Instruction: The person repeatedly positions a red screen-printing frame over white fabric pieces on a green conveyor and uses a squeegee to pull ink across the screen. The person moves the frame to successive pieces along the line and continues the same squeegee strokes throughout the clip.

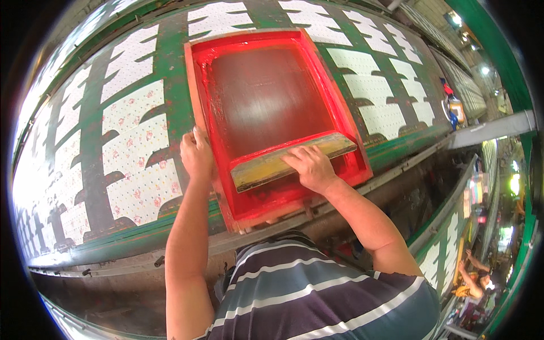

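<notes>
A red-coated screen printing frame (340, 102) lies on the long green table in front of me, with a dark mesh (266, 93) across its middle. Wet red ink lines the inside of its rails. My left hand (196, 154) is closed on the frame's left rail, thumb on top; some of its fingers are hidden. A wide squeegee (258, 171) with a worn, yellowish wooden grip lies across the near end of the screen, slanting up to the right. Wrapped over its top edge, right of the middle, are the fingers of my right hand (311, 167). The squeegee's blade edge is hidden.
White cut fabric pieces (139, 147), some with small floral prints, lie in rows on the green table (178, 96). A metal rail (396, 164) runs along the table's near edge. At the far right are bottles (455, 109) and, lower down, another person (473, 280) at work.
</notes>
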{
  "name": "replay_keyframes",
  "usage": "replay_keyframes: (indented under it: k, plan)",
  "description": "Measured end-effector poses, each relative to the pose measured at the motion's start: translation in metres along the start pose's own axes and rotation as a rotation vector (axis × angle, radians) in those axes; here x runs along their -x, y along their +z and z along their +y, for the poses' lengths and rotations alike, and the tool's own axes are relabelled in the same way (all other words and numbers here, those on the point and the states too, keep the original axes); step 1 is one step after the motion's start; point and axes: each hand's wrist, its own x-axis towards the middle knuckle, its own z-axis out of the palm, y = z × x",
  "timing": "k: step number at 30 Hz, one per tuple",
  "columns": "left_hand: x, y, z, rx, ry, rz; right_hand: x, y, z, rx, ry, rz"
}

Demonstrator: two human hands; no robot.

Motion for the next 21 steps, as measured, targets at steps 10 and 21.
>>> replay_keyframes:
  k: [10, 21]
  plan:
    - [0.007, -0.004, 0.011, -0.011, 0.023, 0.041, -0.160, 0.059, 0.109, 0.036, -0.031, 0.020]
    - [0.011, 0.000, 0.017, -0.041, 0.015, 0.195, -0.347, 0.104, 0.218, 0.084, 0.039, -0.076]
